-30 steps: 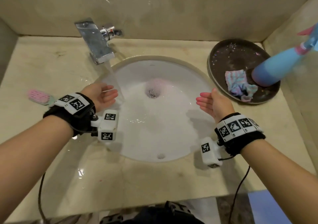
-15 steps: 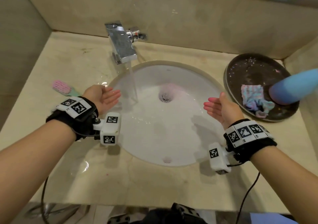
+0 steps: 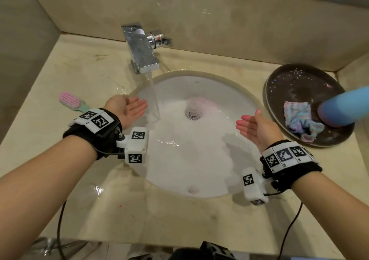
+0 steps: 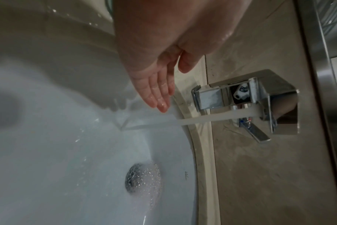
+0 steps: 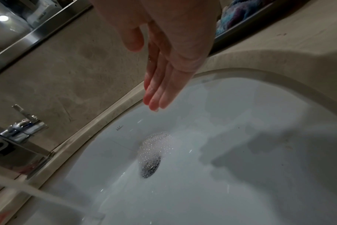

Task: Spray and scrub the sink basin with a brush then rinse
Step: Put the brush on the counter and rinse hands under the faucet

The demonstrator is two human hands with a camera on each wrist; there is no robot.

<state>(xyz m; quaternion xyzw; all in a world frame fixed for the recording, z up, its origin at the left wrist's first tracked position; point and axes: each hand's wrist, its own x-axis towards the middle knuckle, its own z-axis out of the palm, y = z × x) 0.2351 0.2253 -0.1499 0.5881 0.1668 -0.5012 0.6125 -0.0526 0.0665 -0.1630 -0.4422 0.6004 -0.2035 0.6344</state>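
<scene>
Water is running from the faucet (image 3: 142, 54) into the white sink basin (image 3: 199, 159), striking the bowl just left of the drain (image 3: 192, 113), where suds are gathering. The left hand (image 3: 127, 110) is hovering over the basin's left rim, fingers straight and wet, its grip wide open and holding nothing, fingertips just beside the stream without clearly touching it. The right hand (image 3: 257, 126) is hanging over the basin's right side, also flat and empty. The brush (image 3: 73, 102), pink-bristled with a green handle, is lying on the surface left of the basin, beyond the left hand. The blue spray bottle (image 3: 343, 110) is standing in a dark tray (image 3: 279, 80) right of the basin, touching a crumpled cloth (image 3: 297, 118). Judging by the running water and idle tools, the rinse is probably under way. The basin itself looks hard, glazed and slick under the water, so open palms pushing water around its walls should be serving better than any pinch. If the brush is wanted again, it looks light and stiff, and its wet handle is the place to take it, firmly, since it may be slippery.
</scene>
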